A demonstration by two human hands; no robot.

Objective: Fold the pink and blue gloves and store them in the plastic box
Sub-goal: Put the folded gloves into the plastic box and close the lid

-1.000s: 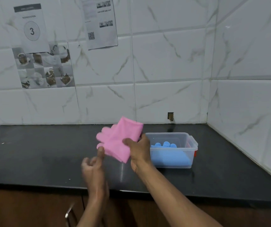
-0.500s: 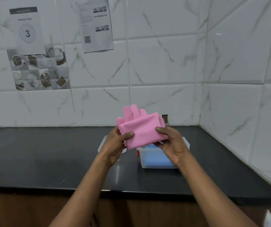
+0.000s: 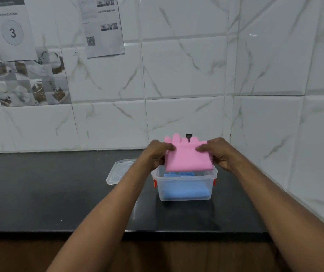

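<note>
We see both hands raised over the back right part of the dark desk [image 3: 59,193], holding the folded pink glove [image 3: 188,160] between them just above the open plastic box [image 3: 160,190]. The left hand [image 3: 158,154] grips the glove's left edge and the right hand [image 3: 221,154] its right edge. On each side the fingers [image 3: 170,147] are clamped on the glove, thumb on the upper face and the rest curled beneath. The glove lies as a flat, slightly tilted packet, its stubby finger ends pointing toward the back wall and its near edge hanging over the box's opening. We cannot tell whether it touches the rim. Inside the box the folded blue glove [image 3: 185,190] already lies on the bottom, showing through the clear wall. Red clips [image 3: 154,183] sit at the box's sides. The clear lid [image 3: 119,171] rests flat on the desk just left of the box, partly behind the left wrist. Two paper sheets hang on the tiled wall, one bearing a 3 [image 3: 10,30].
</note>
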